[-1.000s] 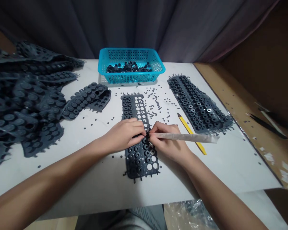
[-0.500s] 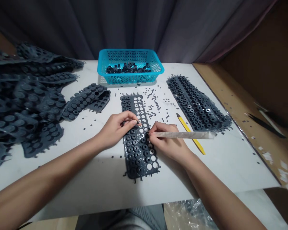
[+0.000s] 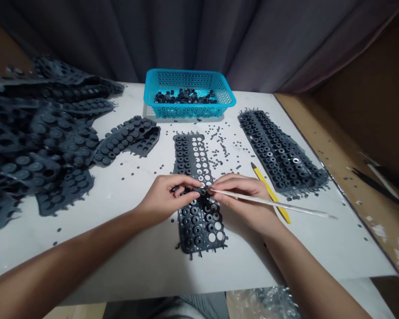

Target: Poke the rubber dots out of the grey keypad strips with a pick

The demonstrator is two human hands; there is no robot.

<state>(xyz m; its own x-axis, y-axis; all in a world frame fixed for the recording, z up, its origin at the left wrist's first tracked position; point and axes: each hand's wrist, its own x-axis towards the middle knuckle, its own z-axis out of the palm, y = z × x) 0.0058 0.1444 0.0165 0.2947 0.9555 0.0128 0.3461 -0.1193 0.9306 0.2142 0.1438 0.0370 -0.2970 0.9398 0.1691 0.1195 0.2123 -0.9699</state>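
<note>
A dark grey rubber sheet (image 3: 199,221) studded with small ring-shaped pieces lies lengthwise in front of me on the white table (image 3: 146,261); many of its holes show white. My left hand (image 3: 168,197) rests on the sheet's middle, thumb and fingers pinched on a small dark ring. My right hand (image 3: 244,197) meets it from the right, gripping a long thin tape-wrapped tool (image 3: 272,204) whose tip touches the sheet near the left fingertips.
A turquoise basket (image 3: 189,94) with loose black rings stands at the back. Heaped rubber sheets (image 3: 36,137) fill the left; one more sheet (image 3: 281,150) lies at right beside a yellow knife (image 3: 271,192). Tiny punched discs (image 3: 219,146) litter the table. Black tweezers (image 3: 375,181) lie far right.
My left hand went from flat fingers on the sheet to a pinch close to the tool tip. The tool has rolled so it looks thinner. The camera view shifted slightly.
</note>
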